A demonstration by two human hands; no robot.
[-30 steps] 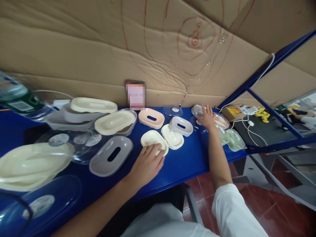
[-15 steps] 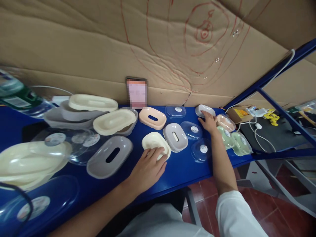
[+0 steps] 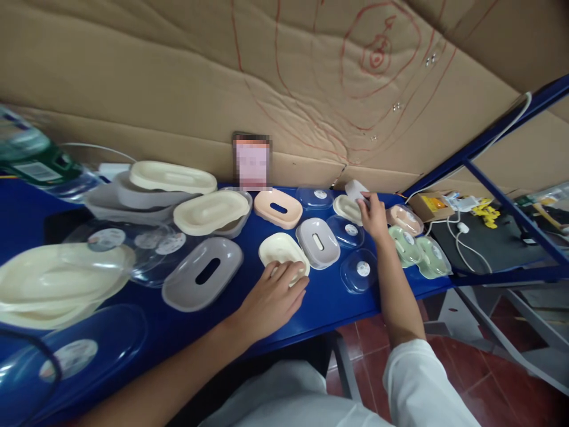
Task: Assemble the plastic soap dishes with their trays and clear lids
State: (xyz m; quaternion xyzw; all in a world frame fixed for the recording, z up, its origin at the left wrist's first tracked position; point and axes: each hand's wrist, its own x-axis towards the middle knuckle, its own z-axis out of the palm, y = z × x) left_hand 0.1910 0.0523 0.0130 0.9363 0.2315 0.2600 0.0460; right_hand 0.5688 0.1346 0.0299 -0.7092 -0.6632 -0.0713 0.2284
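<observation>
My left hand [image 3: 275, 296] lies over the near side of a cream soap dish [image 3: 278, 244], its fingers curled onto the dish and partly covering it. Farther off to the right, my right hand [image 3: 373, 216] pinches a pale grey soap dish [image 3: 355, 190], raised and tilted. Just below it sits a small cream dish [image 3: 348, 209] on the blue table. Between my hands are a grey slotted dish [image 3: 317, 242] and clear lids with round stickers, one behind [image 3: 315, 197] and one in front [image 3: 359, 270]. A peach slotted dish [image 3: 284, 218] stands behind my left hand.
Cream and grey dishes [image 3: 173, 177] are stacked at the left, beside clear lids [image 3: 109, 238] and a water bottle [image 3: 35, 160]. A phone [image 3: 252, 161] leans on the cardboard wall [image 3: 178, 89]. Green lidded boxes [image 3: 433, 256] and a blue frame bar [image 3: 502, 190] are at the right.
My right hand has lifted and tilted the pale grey dish, and a cream dish now shows below it. My left hand remains on its cream dish. The view has shifted slightly.
</observation>
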